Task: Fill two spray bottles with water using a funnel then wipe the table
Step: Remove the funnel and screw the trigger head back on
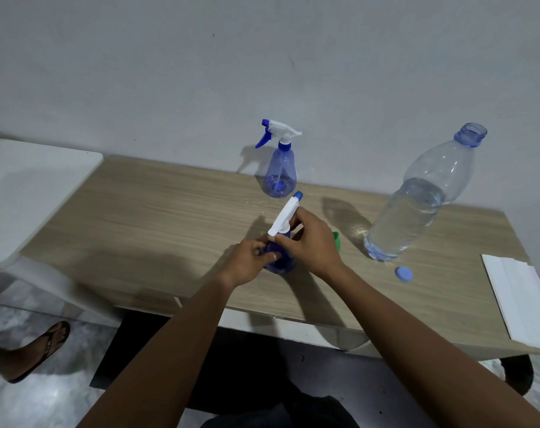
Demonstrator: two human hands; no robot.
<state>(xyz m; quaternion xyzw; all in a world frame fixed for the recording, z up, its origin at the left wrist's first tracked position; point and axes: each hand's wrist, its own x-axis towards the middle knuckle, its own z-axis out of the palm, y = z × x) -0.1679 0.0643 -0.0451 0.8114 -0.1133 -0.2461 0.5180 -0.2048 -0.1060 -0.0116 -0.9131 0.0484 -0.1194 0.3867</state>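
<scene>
a pale wood table [157,211] stood against a grey wall [262,63]. near its middle the left hand [247,262] gripped a blue sprayer [282,266] while the right hand [313,242] pinched its white head [285,216]. a second sprayer [279,171] stood at the back edge, an open water bottle [417,208] toward the right edge.

Home room: wooden table [170,211], painted wall [262,57]

You face a plain pale grey wall [170,72] with a few small marks, and a light wood-grain table [157,217] stands flush against it. To your left, a white furniture top [31,186] sits just beside the table's end. Below it lies a glossy grey marbled floor [46,403].
</scene>
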